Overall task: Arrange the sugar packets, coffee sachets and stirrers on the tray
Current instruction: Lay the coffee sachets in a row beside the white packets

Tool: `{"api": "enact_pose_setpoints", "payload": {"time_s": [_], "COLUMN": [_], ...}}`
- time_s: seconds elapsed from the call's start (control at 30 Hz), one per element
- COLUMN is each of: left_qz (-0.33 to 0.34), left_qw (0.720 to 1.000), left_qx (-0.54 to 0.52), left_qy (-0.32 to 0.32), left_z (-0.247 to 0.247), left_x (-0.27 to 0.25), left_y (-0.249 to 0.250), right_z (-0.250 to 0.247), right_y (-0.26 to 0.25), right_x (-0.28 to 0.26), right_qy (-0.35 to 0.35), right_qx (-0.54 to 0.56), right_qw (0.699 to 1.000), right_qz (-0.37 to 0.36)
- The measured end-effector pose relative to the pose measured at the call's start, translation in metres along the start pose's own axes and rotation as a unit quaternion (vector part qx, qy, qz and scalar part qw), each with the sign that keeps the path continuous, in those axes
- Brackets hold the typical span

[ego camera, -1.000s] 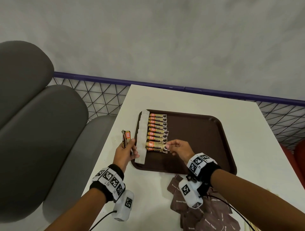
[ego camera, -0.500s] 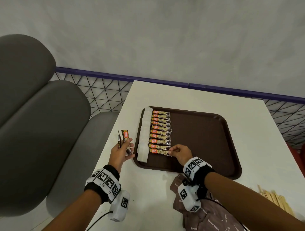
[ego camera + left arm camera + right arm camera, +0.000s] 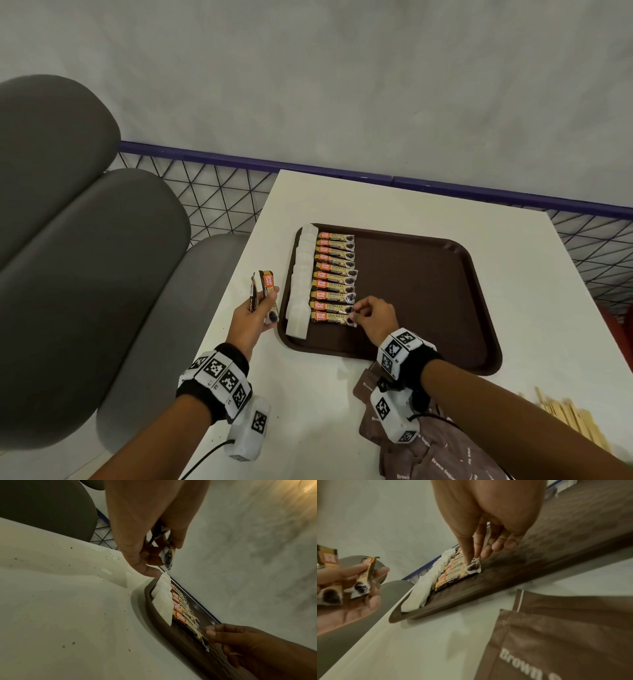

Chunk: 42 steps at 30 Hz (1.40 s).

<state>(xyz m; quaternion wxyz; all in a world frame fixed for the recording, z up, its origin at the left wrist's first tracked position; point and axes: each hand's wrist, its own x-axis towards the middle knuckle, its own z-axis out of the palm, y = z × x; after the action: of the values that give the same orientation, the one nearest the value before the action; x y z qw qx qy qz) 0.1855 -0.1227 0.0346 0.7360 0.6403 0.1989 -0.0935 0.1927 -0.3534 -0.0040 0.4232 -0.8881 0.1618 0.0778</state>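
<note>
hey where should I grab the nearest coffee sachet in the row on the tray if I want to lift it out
Probably pinch the nearest coffee sachet by its right end, coming from the bare tray side. It lies flat; white packets flank its left end, another sachet its far side.

Dim wrist views, soft blur, edge distortion

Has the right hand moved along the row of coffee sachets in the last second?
Hardly. The right hand stays at the near end of the coffee sachet row on the brown tray, fingertips on the nearest sachet.
</note>
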Motion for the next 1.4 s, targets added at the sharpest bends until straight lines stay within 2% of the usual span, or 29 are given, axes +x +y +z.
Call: {"api": "enact_pose_setpoints", "payload": {"time_s": [0.13, 0.23, 0.37, 0.43, 0.5, 0.67, 0.87, 1.17, 1.3, 1.4], "left_qz": [-0.001, 0.009, 0.031, 0.04, 0.04, 0.035, 0.046, 0.043, 0.041, 0.033], "left_qw": [1.0, 0.999, 0.998, 0.997, 0.997, 0.997, 0.996, 0.997, 0.999, 0.999], "left_qx": [-0.006, -0.008, -0.017, -0.021, -0.026, -0.028, -0.039, -0.034, 0.013, 0.021], "left_qy": [-0.01, -0.03, -0.046, -0.055, -0.061, -0.066, -0.059, -0.06, -0.012, 0.031], "left_z": [0.004, 0.009, 0.018, 0.021, 0.023, 0.028, 0.026, 0.027, 0.018, 0.01], "left_x": [-0.001, -0.004, -0.012, -0.015, -0.018, -0.023, -0.02, -0.016, -0.011, -0.009], "left_y": [0.001, 0.003, 0.008, 0.01, 0.011, 0.016, 0.02, 0.012, 0.009, 0.008], "right_z": [-0.001, 0.001, 0.005, 0.009, 0.011, -0.002, -0.025, -0.033, -0.034, -0.032], "right_y": [-0.022, -0.047, -0.077, -0.081, -0.083, -0.081, -0.071, -0.052, -0.038, -0.022], "right_x": [-0.009, -0.014, -0.022, -0.025, -0.028, -0.03, -0.026, -0.024, -0.021, -0.017], "right_qy": [-0.023, -0.059, -0.149, -0.191, -0.203, -0.201, -0.196, -0.147, -0.096, -0.091], "right_qx": [-0.004, 0.034, 0.126, 0.134, 0.132, 0.161, 0.1, 0.203, 0.171, 0.121], "right_qw": [0.996, 0.988, 0.97, 0.963, 0.96, 0.955, 0.963, 0.965, 0.978, 0.988], "right_qz": [-0.086, -0.137, -0.143, -0.136, -0.143, -0.147, -0.155, -0.076, -0.068, -0.041]}}
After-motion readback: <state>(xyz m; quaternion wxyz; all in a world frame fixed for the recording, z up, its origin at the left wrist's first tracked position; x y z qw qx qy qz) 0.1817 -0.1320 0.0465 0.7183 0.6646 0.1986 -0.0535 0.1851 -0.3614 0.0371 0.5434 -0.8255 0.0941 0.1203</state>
